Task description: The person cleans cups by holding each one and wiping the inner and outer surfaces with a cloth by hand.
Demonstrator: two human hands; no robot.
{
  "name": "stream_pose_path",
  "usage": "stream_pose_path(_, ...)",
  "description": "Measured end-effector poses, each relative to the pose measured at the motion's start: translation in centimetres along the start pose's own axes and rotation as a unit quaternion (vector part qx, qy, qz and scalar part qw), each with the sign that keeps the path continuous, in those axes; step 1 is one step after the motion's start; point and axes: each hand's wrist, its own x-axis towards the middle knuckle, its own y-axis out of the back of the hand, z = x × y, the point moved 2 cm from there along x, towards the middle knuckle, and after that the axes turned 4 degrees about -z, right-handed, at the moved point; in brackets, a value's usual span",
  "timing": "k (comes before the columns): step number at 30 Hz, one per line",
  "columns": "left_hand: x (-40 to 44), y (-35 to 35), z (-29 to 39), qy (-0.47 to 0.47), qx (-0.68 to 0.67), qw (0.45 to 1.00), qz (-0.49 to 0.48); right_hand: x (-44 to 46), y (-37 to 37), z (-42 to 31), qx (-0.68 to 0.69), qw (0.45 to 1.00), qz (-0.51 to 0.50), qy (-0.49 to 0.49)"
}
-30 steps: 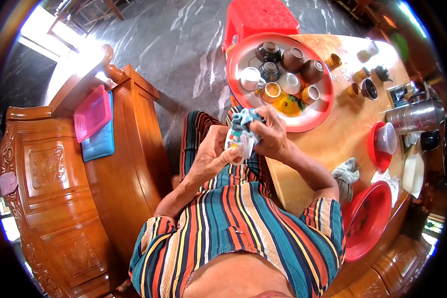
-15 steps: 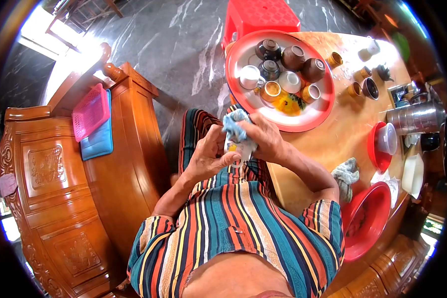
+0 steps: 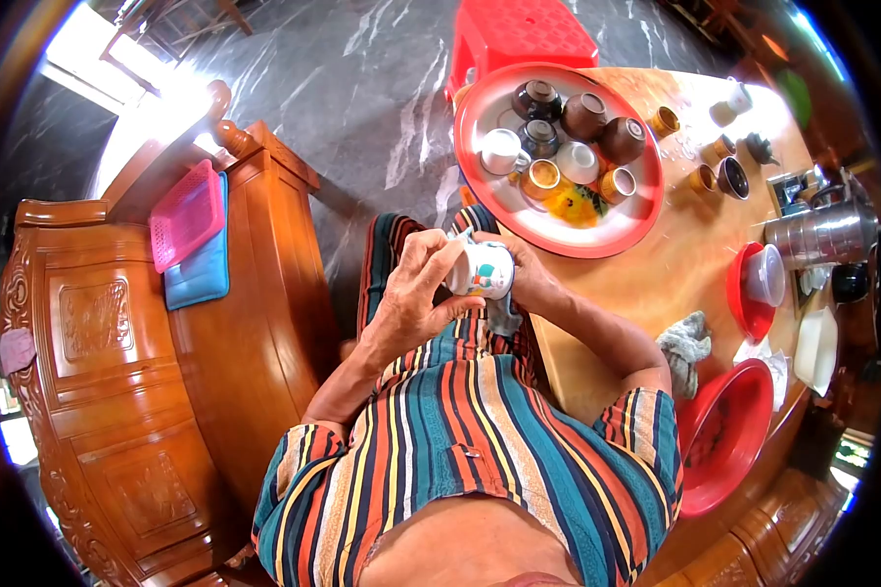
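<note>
A white cup (image 3: 486,270) with a coloured print is held over my lap, its side turned up to view. My left hand (image 3: 419,286) grips it from the left, thumb below and fingers above. Behind the cup's right side, my right hand (image 3: 522,272) is closed on a blue-grey cloth (image 3: 502,318), which hangs below the cup; the fingertips are hidden. Just beyond my hands, a red-rimmed round tray (image 3: 646,220) bears several cups, among them a white mug (image 3: 502,152) and brown cups (image 3: 584,115).
On the wooden table (image 3: 597,323) are small brown cups (image 3: 665,121), a grey cloth (image 3: 685,344), a red basin (image 3: 722,440), a red bowl (image 3: 750,318) and a metal pot (image 3: 820,235). A red stool (image 3: 529,34) stands behind. A wooden bench at left holds a pink basket (image 3: 186,215).
The cup has turned so its printed side shows more. The cloth has shifted from above the cup to behind and below it. My right hand has moved lower behind the cup.
</note>
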Motion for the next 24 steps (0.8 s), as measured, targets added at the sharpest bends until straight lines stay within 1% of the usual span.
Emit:
stream_pose_path(1,0.1,-0.1,0.0,-0.018,-0.002,1.0,-0.003,-0.1,0.1,0.5,0.052,0.998,-0.006,-0.044)
stream_pose_path(2,0.2,-0.1,0.1,-0.035,0.001,0.999,-0.003,0.2,0.3,1.9,0.208,0.965,-0.041,-0.153)
stream_pose_path(3,0.2,-0.2,0.2,-0.035,0.001,0.999,-0.002,0.2,0.7,2.2,0.208,0.965,-0.041,-0.153)
stream_pose_path(5,0.1,-0.4,0.2,-0.031,-0.013,0.999,0.012,0.0,1.1,2.4,0.181,0.965,-0.079,-0.174)
stream_pose_path(6,-0.2,-0.8,-0.2,-0.031,-0.013,0.999,0.012,0.2,1.0,1.5,0.114,0.988,-0.065,-0.086)
stream_pose_path(7,-0.6,-1.5,-1.0,0.034,-0.077,0.996,0.035,0.2,0.9,0.6,0.046,0.998,-0.049,0.003)
stream_pose_path(8,-1.0,-1.9,-1.6,0.1,-0.139,0.983,0.058,0.4,0.7,1.2,0.079,0.996,-0.033,0.01)
stream_pose_path(9,-1.0,-1.9,-1.6,0.099,-0.141,0.983,0.057,0.4,0.8,0.7,0.078,0.996,-0.032,0.01)
stream_pose_path(10,-1.1,-1.9,-1.8,0.15,-0.169,0.973,0.038,0.2,1.2,-0.3,-0.056,0.997,0.003,0.05)
stream_pose_path(11,-1.3,-1.7,-2.1,0.201,-0.195,0.96,0.02,0.0,1.3,-1.4,-0.189,0.977,0.036,0.09)
stream_pose_path(12,-1.2,-1.4,-2.4,0.22,-0.201,0.953,-0.044,0.1,0.4,-2.8,-0.24,0.961,0.08,0.116)
stream_pose_path(13,-1.1,-1.5,-2.1,0.222,-0.201,0.953,-0.045,0.1,0.6,-2.9,-0.239,0.961,0.08,0.114)
stream_pose_path(14,-1.1,-1.6,-1.6,0.241,-0.379,0.892,-0.047,0.0,0.8,-3.2,-0.38,0.906,0.106,0.155)
stream_pose_path(15,-0.7,-1.6,-0.9,0.252,-0.544,0.799,-0.048,-0.1,0.9,-3.4,-0.512,0.828,0.128,0.192)
stream_pose_path(16,-0.4,-1.5,-0.9,0.26,-0.553,0.789,-0.067,-0.3,0.7,-3.4,-0.541,0.801,0.116,0.227)
stream_pose_path(17,-0.4,-1.6,-1.2,0.26,-0.553,0.789,-0.067,-0.4,0.5,-3.2,-0.541,0.802,0.116,0.227)
stream_pose_path(19,-0.6,-2.2,-1.9,0.266,-0.527,0.806,-0.043,-0.7,0.0,-3.1,-0.626,0.723,0.098,0.275)
stream_pose_path(20,-0.7,-2.5,-2.1,0.264,-0.523,0.81,-0.031,-0.7,-0.1,-3.0,-0.634,0.718,0.094,0.269)
stream_pose_path(21,-0.8,-2.8,-2.3,0.263,-0.519,0.814,-0.018,-0.8,0.0,-3.5,-0.653,0.691,0.071,0.303)
stream_pose_path(23,-1.2,-2.9,-3.0,0.25,-0.496,0.831,-0.031,-0.7,-0.2,-4.3,-0.651,0.643,0.04,0.402)
stream_pose_path(24,-1.2,-2.9,-3.0,0.252,-0.497,0.829,-0.033,-0.7,-0.1,-4.3,-0.64,0.645,0.019,0.417)
